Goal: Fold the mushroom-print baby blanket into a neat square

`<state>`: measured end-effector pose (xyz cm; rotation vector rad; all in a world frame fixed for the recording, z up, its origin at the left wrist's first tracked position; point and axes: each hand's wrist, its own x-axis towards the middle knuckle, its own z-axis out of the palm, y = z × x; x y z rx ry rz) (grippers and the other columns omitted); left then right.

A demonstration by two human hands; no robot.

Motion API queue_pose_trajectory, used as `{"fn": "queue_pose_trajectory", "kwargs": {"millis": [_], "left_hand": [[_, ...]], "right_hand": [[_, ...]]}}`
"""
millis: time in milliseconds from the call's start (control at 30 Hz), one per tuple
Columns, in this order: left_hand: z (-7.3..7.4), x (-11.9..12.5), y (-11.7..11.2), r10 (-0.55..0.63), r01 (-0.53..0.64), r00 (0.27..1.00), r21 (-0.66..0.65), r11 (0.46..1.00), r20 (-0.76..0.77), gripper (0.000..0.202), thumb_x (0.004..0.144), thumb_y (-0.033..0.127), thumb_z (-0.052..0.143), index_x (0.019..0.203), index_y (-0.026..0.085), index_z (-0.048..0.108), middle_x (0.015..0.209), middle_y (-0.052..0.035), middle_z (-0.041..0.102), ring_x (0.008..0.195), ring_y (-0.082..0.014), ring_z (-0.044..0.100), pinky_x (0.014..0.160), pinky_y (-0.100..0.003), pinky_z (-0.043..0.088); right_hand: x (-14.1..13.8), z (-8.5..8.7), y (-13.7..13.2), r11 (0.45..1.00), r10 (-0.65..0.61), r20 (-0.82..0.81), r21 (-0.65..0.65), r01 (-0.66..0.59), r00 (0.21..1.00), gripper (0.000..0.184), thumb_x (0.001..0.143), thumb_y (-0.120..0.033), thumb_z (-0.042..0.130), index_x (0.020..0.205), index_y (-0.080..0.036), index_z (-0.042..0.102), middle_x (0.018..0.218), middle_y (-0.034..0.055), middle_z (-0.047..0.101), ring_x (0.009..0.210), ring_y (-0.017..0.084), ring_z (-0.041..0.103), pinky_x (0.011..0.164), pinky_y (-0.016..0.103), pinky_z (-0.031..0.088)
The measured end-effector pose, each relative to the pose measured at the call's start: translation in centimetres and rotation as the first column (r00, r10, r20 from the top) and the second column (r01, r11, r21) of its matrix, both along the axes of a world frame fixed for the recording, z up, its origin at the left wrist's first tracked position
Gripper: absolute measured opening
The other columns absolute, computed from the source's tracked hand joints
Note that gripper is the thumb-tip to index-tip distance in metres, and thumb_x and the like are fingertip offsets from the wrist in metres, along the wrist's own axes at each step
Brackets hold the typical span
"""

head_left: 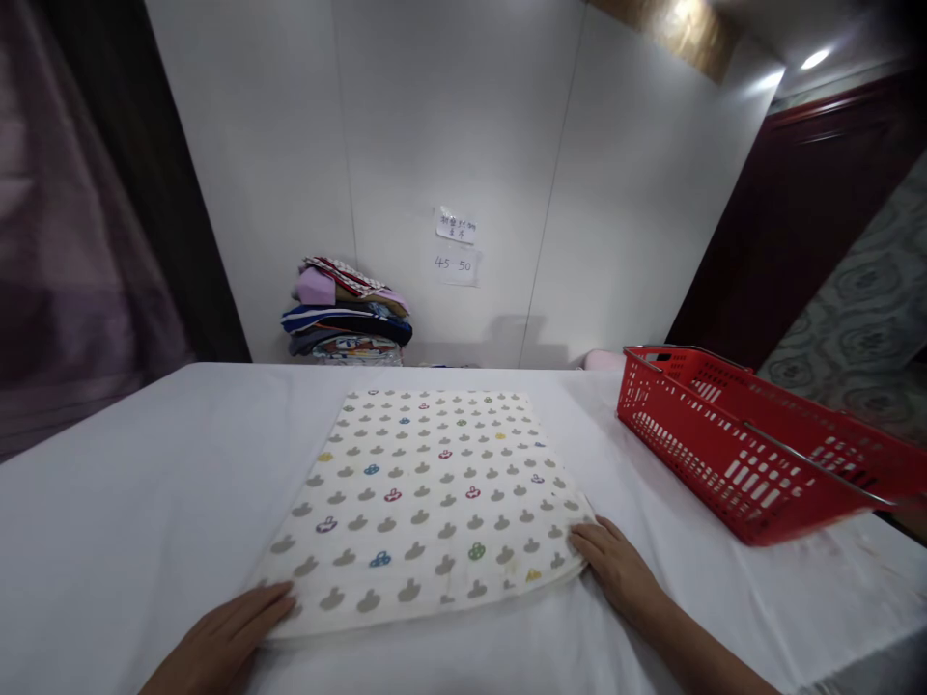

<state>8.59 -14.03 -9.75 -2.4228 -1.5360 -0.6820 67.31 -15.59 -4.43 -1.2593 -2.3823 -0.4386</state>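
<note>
A cream cloth (435,521) printed with grey, red, blue, green and yellow mushroom-like shapes lies spread in a rough rectangle on the white-covered table. At its near left corner, my left hand (224,632) has its fingers closed over the edge; the thumb is hidden. My right hand (619,569) grips the near right corner, fingertips on top of the fabric, its thumb also out of sight. Between the two hands the near edge sags in a slight curve.
A red plastic basket (731,444) with metal handles stands on the table (130,492) at the right. Behind the far edge, a pile of folded fabrics (348,314) rises at the left. Paper notes (456,263) hang on the pale wall.
</note>
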Motion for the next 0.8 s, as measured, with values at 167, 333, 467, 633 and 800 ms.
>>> {"fn": "queue_pose_trajectory", "kwargs": {"millis": [167, 333, 467, 633, 800], "left_hand": [[1.4, -0.2, -0.6, -0.048, 0.048, 0.999, -0.028, 0.998, 0.004, 0.039, 0.085, 0.026, 0.041, 0.116, 0.039, 0.059, 0.122, 0.0057, 0.061, 0.11, -0.02, 0.058, 0.094, -0.037, 0.048], [2.8, 0.6, -1.6, -0.04, 0.041, 0.999, -0.075, 0.996, 0.018, 0.04, 0.085, 0.025, 0.039, 0.116, 0.038, 0.06, 0.121, 0.0056, 0.062, 0.11, -0.0186, 0.058, 0.095, -0.035, 0.047], [3.4, 1.1, -1.9, -0.003, 0.001, 1.0, -0.108, 0.994, -0.022, 0.04, 0.084, 0.024, 0.038, 0.114, 0.036, 0.062, 0.12, 0.0036, 0.062, 0.112, -0.0197, 0.056, 0.096, -0.037, 0.045], [3.6, 2.3, -1.5, 0.038, -0.07, 0.987, -0.208, 0.976, -0.157, 0.047, 0.076, 0.017, 0.043, 0.116, 0.035, 0.062, 0.121, 0.002, 0.062, 0.111, -0.0228, 0.058, 0.095, -0.041, 0.047], [3.9, 4.4, -1.7, 0.041, -0.077, 0.987, -0.229, 0.97, -0.157, 0.049, 0.077, 0.016, 0.043, 0.121, 0.033, 0.058, 0.129, 0.0003, 0.056, 0.115, -0.0229, 0.055, 0.097, -0.041, 0.046]], "right_hand": [[0.8, -0.7, 0.1, 0.996, 0.06, -0.043, 0.07, -0.056, 0.997, 0.028, 0.09, -0.011, 0.04, 0.112, -0.019, 0.055, 0.107, 0.0104, 0.066, 0.101, 0.019, 0.06, 0.095, 0.045, 0.042], [1.3, -1.2, -0.1, 0.996, 0.048, -0.036, 0.075, -0.045, 0.998, 0.026, 0.088, -0.012, 0.045, 0.11, -0.019, 0.055, 0.105, 0.0094, 0.066, 0.098, 0.019, 0.062, 0.093, 0.044, 0.043], [1.6, -1.5, -0.2, 0.994, 0.06, -0.054, 0.091, -0.055, 0.997, 0.026, 0.087, -0.012, 0.047, 0.112, -0.019, 0.053, 0.106, 0.0089, 0.066, 0.099, 0.019, 0.061, 0.093, 0.043, 0.043], [1.5, -1.1, 0.1, 0.999, 0.033, -0.038, 0.027, -0.032, 0.999, 0.027, 0.087, -0.011, 0.045, 0.112, -0.019, 0.054, 0.105, 0.0084, 0.066, 0.098, 0.018, 0.061, 0.096, 0.045, 0.04], [1.3, -0.8, 0.2, 1.0, 0.03, -0.052, 0.011, -0.029, 0.998, 0.027, 0.088, -0.011, 0.043, 0.111, -0.02, 0.055, 0.104, 0.0083, 0.066, 0.097, 0.018, 0.062, 0.095, 0.044, 0.042]]}}
